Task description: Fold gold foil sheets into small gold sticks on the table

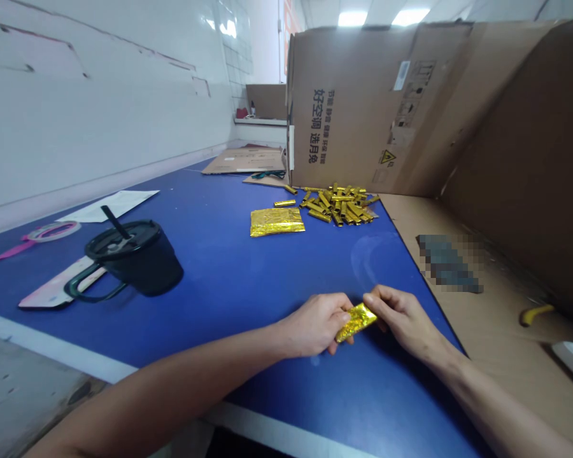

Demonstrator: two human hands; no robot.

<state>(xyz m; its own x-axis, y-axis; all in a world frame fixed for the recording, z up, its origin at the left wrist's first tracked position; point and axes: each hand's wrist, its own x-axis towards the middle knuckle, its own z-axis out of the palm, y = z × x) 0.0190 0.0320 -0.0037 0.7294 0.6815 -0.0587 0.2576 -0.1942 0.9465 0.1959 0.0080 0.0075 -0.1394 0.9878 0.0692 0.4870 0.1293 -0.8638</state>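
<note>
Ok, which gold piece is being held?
The small foil piece between left hand and right hand; the flat packet and gold rolls lie farther away.

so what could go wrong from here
The gold foil packet between the left grip and right grip might crease or tear if pulled. The heap of gold foil pieces lies near the right edge of the blue tabletop, so some could slip off. The dark lidded mug might tip if the left forearm swings into it.

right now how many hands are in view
2: the left hand holds the left end of the gold foil piece; the right hand pinches its right end.
</note>
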